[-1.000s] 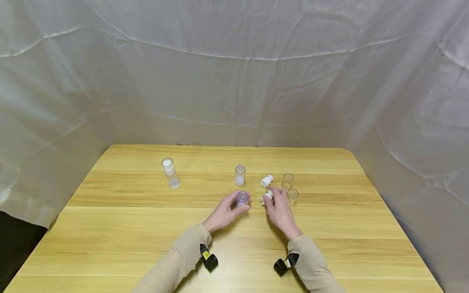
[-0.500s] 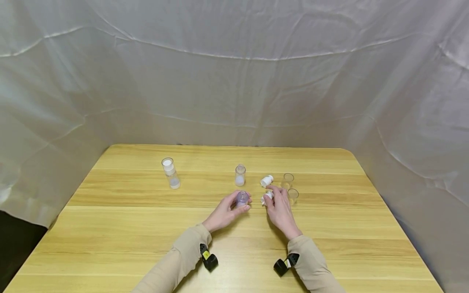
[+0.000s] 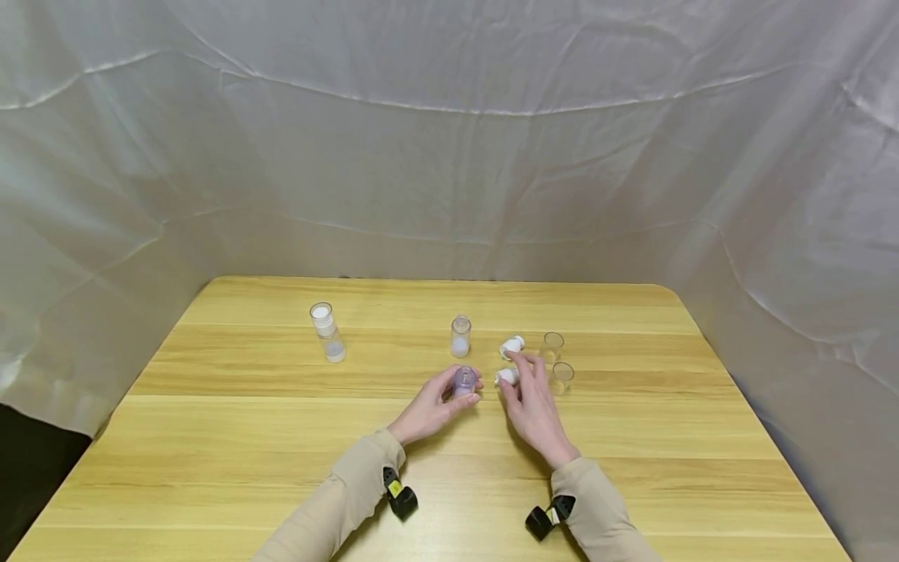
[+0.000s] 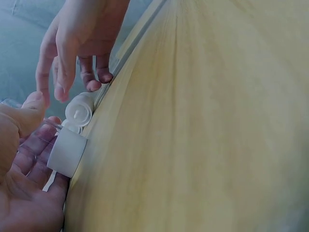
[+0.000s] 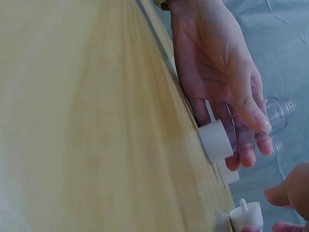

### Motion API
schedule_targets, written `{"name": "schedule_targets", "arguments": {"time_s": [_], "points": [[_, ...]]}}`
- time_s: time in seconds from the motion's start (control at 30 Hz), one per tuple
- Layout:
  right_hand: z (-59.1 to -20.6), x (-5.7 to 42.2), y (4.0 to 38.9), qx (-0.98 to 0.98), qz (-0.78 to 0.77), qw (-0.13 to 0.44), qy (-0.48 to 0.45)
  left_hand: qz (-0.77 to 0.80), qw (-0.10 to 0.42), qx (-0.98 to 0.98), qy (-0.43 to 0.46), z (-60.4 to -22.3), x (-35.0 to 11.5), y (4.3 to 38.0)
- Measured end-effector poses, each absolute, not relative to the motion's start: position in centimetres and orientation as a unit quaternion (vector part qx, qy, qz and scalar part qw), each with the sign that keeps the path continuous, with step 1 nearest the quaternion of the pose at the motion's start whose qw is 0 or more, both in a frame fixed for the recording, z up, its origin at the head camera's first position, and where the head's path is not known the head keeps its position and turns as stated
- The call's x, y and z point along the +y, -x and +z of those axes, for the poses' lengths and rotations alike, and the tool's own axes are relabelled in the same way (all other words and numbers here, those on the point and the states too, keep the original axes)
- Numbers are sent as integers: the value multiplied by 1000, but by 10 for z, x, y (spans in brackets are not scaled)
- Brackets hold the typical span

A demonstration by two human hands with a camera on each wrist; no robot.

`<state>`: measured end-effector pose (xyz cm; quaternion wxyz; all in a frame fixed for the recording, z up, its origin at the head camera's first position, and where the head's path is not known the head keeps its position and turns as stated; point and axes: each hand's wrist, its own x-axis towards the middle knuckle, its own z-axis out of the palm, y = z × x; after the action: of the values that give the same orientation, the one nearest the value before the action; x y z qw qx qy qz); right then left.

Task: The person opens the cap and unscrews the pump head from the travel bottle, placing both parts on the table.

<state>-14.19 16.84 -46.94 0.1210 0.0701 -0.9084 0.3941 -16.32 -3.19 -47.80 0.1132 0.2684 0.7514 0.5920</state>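
My left hand point(image 3: 431, 406) grips a clear bottle point(image 3: 463, 380) with a white base and a threaded, uncapped neck. It stands upright close over the table, thumb on one side and fingers behind. A white pump head point(image 3: 506, 377) lies on its side to the right of it, stem visible in the right wrist view. Over this pump head is my right hand point(image 3: 537, 414), fingers spread and loosely bent. One fingertip point(image 5: 251, 229) overlaps the pump head, while the thumb point(image 5: 277, 195) is apart from it. A second white pump head point(image 3: 512, 346) lies just behind.
Behind the left hand stands another open clear bottle point(image 3: 460, 337). Two clear caps point(image 3: 552, 349) stand right of the pump heads, close to my right hand. A bottle with white pump and clear cap point(image 3: 328, 333) stands at the back left. Grey cloth point(image 3: 449, 172) hangs behind the table.
The nearer pump head has shifted slightly left, and my right hand has moved a little left with its fingers spreading wider. The left hand and its bottle stay in place.
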Motion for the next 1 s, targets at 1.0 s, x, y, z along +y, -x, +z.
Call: {"name": "schedule_targets", "arguments": {"time_s": [1.0], "points": [[-467, 167, 139, -898, 418, 109, -82, 570, 77, 803, -155, -464, -30, 174]]}}
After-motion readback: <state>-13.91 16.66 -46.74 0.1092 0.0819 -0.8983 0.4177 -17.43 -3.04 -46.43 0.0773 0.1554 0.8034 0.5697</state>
